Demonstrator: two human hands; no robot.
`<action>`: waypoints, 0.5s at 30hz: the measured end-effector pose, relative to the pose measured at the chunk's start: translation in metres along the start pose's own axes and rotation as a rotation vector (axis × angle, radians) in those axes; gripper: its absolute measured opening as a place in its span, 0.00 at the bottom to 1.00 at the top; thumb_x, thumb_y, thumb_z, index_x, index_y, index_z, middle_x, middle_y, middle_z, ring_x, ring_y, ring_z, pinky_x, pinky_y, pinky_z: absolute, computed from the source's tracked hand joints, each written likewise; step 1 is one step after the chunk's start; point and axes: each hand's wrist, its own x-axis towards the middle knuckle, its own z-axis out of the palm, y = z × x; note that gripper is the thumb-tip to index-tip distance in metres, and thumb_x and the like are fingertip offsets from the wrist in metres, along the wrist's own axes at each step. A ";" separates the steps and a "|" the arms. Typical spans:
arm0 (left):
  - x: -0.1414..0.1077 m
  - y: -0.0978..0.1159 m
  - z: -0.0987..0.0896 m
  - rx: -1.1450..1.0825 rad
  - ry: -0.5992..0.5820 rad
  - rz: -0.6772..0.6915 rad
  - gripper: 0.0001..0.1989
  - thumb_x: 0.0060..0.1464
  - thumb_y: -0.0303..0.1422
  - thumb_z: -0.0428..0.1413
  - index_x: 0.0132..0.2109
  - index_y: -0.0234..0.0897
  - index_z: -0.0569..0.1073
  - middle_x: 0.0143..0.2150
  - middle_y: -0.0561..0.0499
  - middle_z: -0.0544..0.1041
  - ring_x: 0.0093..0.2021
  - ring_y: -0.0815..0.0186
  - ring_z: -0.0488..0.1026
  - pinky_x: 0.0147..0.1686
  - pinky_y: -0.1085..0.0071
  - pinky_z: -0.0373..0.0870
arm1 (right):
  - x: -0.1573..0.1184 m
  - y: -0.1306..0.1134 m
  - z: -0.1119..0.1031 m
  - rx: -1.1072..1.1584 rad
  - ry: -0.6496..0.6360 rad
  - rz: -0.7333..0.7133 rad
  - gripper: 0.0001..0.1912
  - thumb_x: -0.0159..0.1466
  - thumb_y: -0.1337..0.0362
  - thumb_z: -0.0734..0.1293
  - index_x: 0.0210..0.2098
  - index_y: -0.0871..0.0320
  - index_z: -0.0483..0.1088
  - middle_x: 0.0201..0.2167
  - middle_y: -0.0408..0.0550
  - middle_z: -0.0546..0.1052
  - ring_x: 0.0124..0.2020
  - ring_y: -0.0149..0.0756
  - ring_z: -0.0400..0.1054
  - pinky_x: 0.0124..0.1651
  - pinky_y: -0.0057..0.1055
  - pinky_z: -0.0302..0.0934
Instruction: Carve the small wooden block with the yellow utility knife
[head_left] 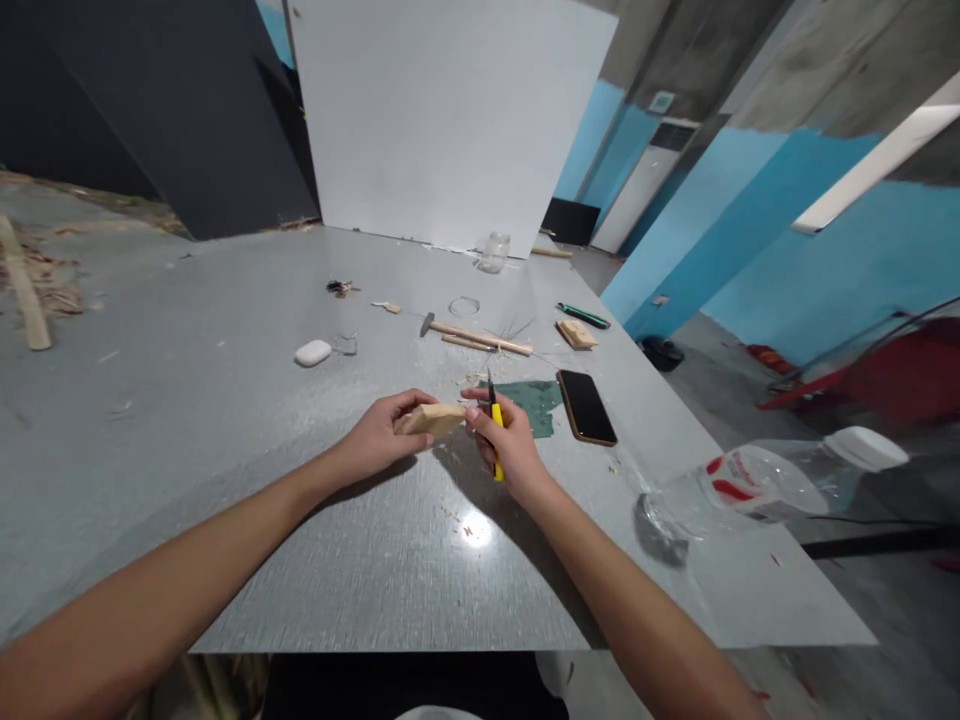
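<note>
My left hand (386, 435) is closed around a pale block of wood (435, 420), held just above the grey table. In my right hand (514, 445) is a yellow utility knife (496, 428), its blade pointing up and away from me. The thumb of that hand touches or nearly touches the wood's right end. Beneath and beyond the right hand lies a torn piece of green sandpaper-like sheet (536, 405). Small wood shavings (469, 528) are scattered on the table below the block.
Past my hands lie a hammer (480, 335), a coil of wire (464, 306) and a white rounded case (313, 353). To the right are a phone (587, 407), a wood piece (576, 334), a green cutter (583, 315) and a clear bottle (750, 482). A glass jar (495, 253) stands behind.
</note>
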 end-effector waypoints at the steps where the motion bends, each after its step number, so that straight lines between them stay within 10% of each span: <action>1: 0.001 -0.001 -0.001 -0.045 0.006 -0.024 0.15 0.48 0.34 0.66 0.44 0.36 0.76 0.36 0.51 0.76 0.32 0.70 0.70 0.30 0.78 0.66 | -0.001 -0.001 0.001 0.005 0.008 0.016 0.27 0.59 0.48 0.74 0.51 0.58 0.73 0.25 0.37 0.65 0.16 0.18 0.50 0.17 0.22 0.42; 9: 0.000 -0.004 0.007 -0.449 0.060 -0.221 0.24 0.48 0.46 0.68 0.43 0.31 0.77 0.32 0.50 0.75 0.25 0.73 0.68 0.20 0.80 0.61 | -0.007 -0.003 0.005 0.007 -0.088 0.105 0.21 0.56 0.49 0.75 0.36 0.59 0.72 0.23 0.39 0.69 0.18 0.21 0.55 0.18 0.22 0.44; 15: -0.006 0.004 0.014 -0.513 0.064 -0.112 0.25 0.53 0.49 0.63 0.47 0.31 0.76 0.36 0.44 0.79 0.32 0.65 0.75 0.28 0.75 0.69 | -0.013 -0.002 0.011 0.096 -0.086 0.161 0.23 0.56 0.48 0.76 0.38 0.58 0.70 0.24 0.40 0.70 0.19 0.22 0.55 0.19 0.22 0.43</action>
